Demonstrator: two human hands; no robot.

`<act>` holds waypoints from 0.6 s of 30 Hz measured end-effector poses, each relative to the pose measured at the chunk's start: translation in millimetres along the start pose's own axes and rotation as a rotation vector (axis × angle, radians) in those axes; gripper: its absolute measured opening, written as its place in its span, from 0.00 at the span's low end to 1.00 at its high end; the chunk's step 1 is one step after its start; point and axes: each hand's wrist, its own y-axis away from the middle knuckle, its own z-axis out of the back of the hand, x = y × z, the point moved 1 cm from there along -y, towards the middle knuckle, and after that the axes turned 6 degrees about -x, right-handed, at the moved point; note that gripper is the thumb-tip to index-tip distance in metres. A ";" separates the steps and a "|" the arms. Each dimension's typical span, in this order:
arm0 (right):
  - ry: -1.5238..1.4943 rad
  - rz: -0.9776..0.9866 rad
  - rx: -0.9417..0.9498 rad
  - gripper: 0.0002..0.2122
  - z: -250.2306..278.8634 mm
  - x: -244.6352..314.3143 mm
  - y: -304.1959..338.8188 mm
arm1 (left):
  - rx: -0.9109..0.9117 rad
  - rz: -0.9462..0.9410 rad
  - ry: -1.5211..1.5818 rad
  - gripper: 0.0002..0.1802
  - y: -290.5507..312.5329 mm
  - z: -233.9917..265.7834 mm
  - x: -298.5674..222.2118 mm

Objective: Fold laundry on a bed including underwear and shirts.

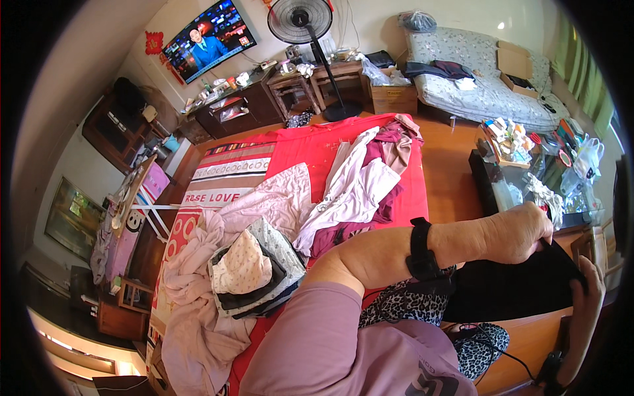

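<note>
My left arm, in a mauve sleeve and with a black strap below the elbow, reaches across to the right. My left hand point(526, 232) is closed on the upper edge of a black garment point(512, 284). At the garment's right end, my right hand point(590, 285) grips its edge with bent fingers. The cloth is stretched between both hands above my leopard-print legwear point(485, 343); its exact kind cannot be made out. To the left, a folded clothes stack point(254, 270) with a cream patterned piece on top rests on the bed.
Loose pink cloth point(198, 310) and white and maroon clothes point(360, 178) lie on the red bed sheet point(297, 142). A cluttered glass table point(528, 178) stands at right, before a sofa point(456, 92). Beyond the bed are a standing fan point(300, 20) and a television point(208, 41).
</note>
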 end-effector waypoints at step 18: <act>0.132 0.027 -0.045 0.06 -5.7 6.0 -11.0 | 0.008 -0.031 0.004 0.08 -2.2 -4.7 13.9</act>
